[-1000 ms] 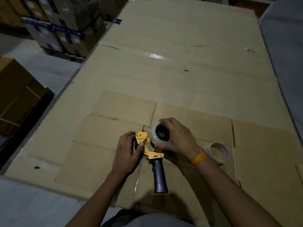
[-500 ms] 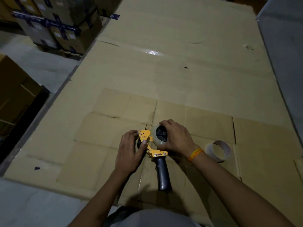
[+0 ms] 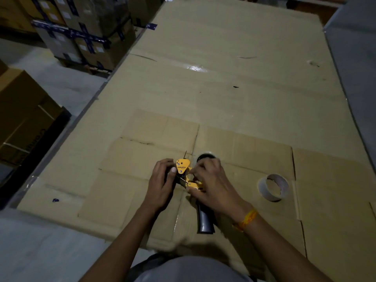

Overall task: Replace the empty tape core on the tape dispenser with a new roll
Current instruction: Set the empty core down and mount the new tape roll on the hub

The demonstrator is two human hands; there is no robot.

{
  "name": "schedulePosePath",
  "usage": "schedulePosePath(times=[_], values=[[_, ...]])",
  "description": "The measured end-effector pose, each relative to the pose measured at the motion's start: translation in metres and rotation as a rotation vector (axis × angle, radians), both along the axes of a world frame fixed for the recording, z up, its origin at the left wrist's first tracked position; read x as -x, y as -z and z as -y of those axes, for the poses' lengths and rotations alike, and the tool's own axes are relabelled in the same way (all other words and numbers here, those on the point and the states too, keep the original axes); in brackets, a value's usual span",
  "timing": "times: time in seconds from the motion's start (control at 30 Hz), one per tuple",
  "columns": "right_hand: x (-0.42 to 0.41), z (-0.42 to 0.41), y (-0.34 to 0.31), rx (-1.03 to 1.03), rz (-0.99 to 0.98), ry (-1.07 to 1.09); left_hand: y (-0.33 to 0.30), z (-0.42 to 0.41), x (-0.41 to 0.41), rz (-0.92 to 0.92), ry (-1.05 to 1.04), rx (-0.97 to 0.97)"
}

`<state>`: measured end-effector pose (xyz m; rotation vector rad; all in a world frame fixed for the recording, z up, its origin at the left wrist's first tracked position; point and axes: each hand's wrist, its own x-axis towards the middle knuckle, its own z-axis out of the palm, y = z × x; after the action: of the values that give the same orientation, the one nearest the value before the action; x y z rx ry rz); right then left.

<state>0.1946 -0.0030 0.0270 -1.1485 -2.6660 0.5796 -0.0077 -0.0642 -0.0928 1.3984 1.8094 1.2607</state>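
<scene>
The yellow plate of the tape dispenser point(image 3: 183, 167) reads "XMUNIX"; other labels are illegible.

The tape dispenser point(image 3: 183, 167) has a bright yellow-orange frame with dark lettering and a dark grey handle point(image 3: 205, 222). The empty core point(image 3: 273, 187) is pale grey-white, lying on plain tan cardboard point(image 3: 223, 88). An orange-yellow wristband point(image 3: 247, 219) circles the right wrist, and the stacked boxes point(image 3: 81, 35) are brown with dark blue tape.
</scene>
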Motion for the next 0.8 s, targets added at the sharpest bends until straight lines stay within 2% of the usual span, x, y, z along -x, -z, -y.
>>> schedulePosePath(times=[0.1, 0.23, 0.33, 0.43, 0.5, 0.6, 0.67, 0.73, 0.8], values=[[0.009, 0.016, 0.018, 0.056, 0.031, -0.045, -0.004, 0.002, 0.004, 0.018, 0.021, -0.023], [0.007, 0.021, 0.029, 0.116, -0.093, -0.047, -0.010, 0.002, 0.006, 0.056, 0.055, -0.004], [0.006, 0.021, 0.034, 0.090, -0.104, -0.121, -0.013, 0.002, 0.005, 0.084, 0.044, 0.000], [0.002, 0.015, 0.035, 0.198, -0.188, -0.105, -0.013, 0.002, 0.005, 0.095, 0.041, -0.018], [-0.003, 0.010, 0.033, 0.199, -0.250, -0.008, -0.012, 0.002, 0.005, 0.104, 0.045, -0.010], [-0.012, -0.006, 0.029, 0.033, -0.331, 0.296, -0.010, 0.004, 0.004, 0.081, 0.026, -0.008], [-0.015, -0.021, 0.026, 0.053, -0.192, 0.419, -0.009, 0.005, 0.002, 0.075, 0.012, -0.006], [-0.017, -0.034, 0.025, 0.150, -0.022, 0.408, -0.009, 0.006, 0.002, 0.088, 0.005, 0.005], [-0.018, -0.045, 0.024, 0.220, 0.055, 0.362, -0.010, 0.007, 0.001, 0.116, -0.018, 0.017]])
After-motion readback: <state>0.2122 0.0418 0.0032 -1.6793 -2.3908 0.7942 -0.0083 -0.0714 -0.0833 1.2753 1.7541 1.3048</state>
